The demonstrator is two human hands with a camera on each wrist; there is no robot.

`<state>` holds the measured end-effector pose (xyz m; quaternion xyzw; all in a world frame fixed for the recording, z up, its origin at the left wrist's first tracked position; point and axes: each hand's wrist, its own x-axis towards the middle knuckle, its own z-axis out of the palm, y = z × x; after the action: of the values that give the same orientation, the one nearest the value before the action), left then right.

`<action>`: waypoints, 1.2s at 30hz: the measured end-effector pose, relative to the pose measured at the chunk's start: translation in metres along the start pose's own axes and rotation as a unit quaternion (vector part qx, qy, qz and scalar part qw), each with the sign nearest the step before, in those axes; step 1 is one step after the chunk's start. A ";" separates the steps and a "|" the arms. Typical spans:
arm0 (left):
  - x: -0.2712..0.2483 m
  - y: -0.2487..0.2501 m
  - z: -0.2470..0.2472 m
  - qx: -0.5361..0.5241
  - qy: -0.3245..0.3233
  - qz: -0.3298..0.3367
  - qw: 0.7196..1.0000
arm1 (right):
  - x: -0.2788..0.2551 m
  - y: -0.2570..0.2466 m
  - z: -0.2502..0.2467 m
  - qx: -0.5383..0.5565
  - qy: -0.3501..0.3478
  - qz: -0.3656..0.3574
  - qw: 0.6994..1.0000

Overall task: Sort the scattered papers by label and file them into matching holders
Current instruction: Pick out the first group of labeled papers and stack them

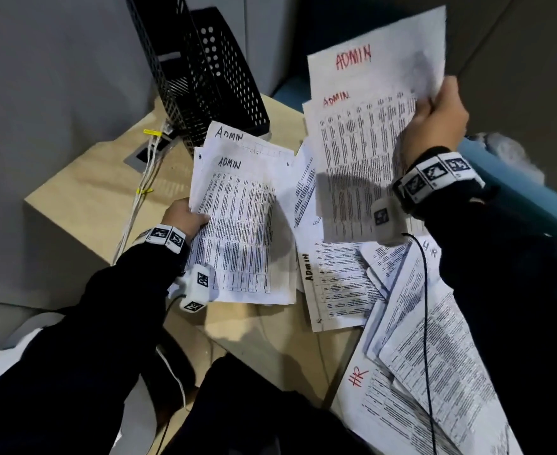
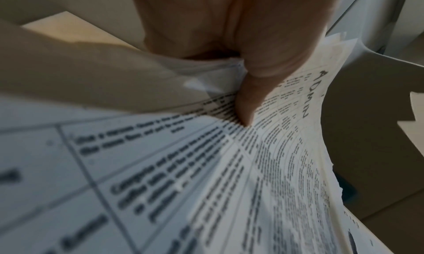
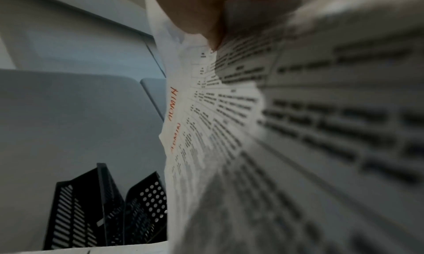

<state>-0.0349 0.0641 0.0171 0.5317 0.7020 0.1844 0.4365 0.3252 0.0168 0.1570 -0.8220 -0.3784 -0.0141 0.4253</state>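
The left hand (image 1: 185,218) grips a stack of papers (image 1: 241,231) marked ADMIN in black, low over the desk (image 1: 83,198). The right hand (image 1: 438,116) pinches raised sheets (image 1: 365,142) marked ADMIN in red. More papers, some marked HR (image 1: 411,389), lie scattered on the right. Two black holders (image 1: 205,77) stand at the far edge.

1. We see the holders (image 1: 201,73) at the desk's (image 1: 83,192) far edge, behind the papers.
2. Our left hand's stack (image 1: 241,224) lies left of the raised sheets (image 1: 365,133) (both lifted).
3. Loose papers (image 1: 411,372) lie near right.
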 end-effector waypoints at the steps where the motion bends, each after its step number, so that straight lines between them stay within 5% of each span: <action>1: -0.003 0.003 -0.001 0.009 0.004 -0.001 1.000 | -0.001 0.006 -0.001 -0.011 -0.007 0.024 1.000; 5: -0.007 0.009 0.000 0.040 0.005 -0.003 0.999 | -0.026 0.047 0.005 -0.039 -0.057 0.112 0.991; 9: -0.008 0.006 -0.004 0.072 0.006 -0.002 0.997 | -0.050 0.088 0.014 -0.031 -0.214 0.074 0.973; 14: -0.007 -0.010 -0.012 0.061 0.022 -0.020 0.998 | -0.063 0.098 0.010 -0.146 -0.436 -0.054 0.887; 22: -0.013 -0.018 -0.007 0.064 0.026 -0.027 0.997 | -0.099 0.085 0.046 -0.362 -0.532 -0.260 0.720; 26: -0.013 -0.022 -0.004 0.072 0.038 -0.037 0.996 | -0.106 0.077 0.060 -0.377 -0.517 -0.297 0.709; 36: -0.020 -0.027 0.002 0.056 0.030 -0.041 0.997 | -0.104 0.079 0.083 -0.390 -0.530 -0.219 0.720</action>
<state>-0.0484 0.0360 0.0046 0.5201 0.7452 0.1424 0.3924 0.2765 -0.0155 0.0135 -0.6825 -0.6726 0.1846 -0.2182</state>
